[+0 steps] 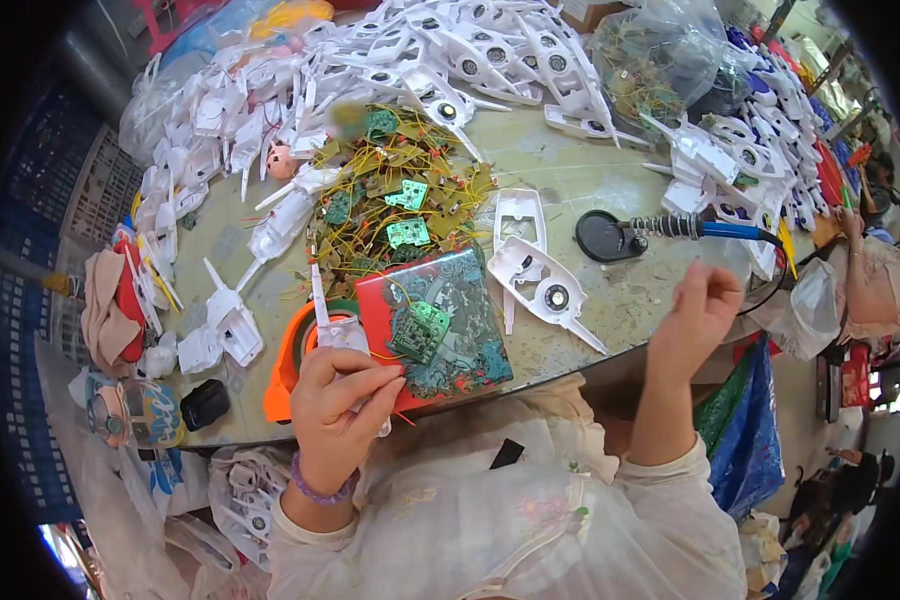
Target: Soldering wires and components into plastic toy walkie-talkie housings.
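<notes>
My left hand (338, 408) is closed at the near edge of the bench, thumb and fingertips pinched together on a thin wire. A white plastic housing (344, 334) with a long stem lies against its knuckles, partly hidden by the hand. Beside the fingertips, a green circuit board (420, 332) rests on a dark, stained pad (475, 345) with a red edge. My right hand (708, 305) is raised at the right, fingers curled; whether they hold anything small is hidden. Just above it, a blue-handled soldering iron (728, 230) sits in its coil stand (662, 227).
Behind the pad spreads a heap of circuit boards with yellow wires (370, 220). White housings (490, 50) pile up along the back. Two housing halves (540, 285) lie right of the pad. An orange tape roll (282, 370) and a black object (205, 404) sit left.
</notes>
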The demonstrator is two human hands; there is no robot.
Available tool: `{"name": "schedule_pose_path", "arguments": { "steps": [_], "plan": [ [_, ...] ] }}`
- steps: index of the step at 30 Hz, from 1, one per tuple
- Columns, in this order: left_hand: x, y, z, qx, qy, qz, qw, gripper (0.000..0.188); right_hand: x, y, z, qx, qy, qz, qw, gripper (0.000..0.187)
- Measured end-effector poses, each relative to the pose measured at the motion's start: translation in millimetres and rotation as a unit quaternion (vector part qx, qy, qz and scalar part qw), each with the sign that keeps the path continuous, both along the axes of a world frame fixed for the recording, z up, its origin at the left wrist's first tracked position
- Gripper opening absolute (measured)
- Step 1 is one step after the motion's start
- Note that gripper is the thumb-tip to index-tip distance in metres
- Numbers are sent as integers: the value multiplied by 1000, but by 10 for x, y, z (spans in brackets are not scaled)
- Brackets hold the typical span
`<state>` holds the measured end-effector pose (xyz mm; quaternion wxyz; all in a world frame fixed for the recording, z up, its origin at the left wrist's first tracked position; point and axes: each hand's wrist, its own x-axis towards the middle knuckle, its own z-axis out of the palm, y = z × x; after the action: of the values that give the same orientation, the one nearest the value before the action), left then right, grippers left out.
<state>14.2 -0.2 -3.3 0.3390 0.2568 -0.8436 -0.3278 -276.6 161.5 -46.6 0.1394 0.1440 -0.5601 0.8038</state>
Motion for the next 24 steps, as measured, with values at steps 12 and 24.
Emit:
{"name": "schedule_pose_path", "arguments": {
  "steps": [12, 24],
  "plan": [
    [-59, 29, 34, -79, 3, -26, 997, 12, -707, 148, 233, 152, -32, 19, 988, 23],
    [-111, -12, 36, -124, 19, 5, 992, 18, -827, 470, 254, 229, 42, 56, 971, 18]
  ]
}}
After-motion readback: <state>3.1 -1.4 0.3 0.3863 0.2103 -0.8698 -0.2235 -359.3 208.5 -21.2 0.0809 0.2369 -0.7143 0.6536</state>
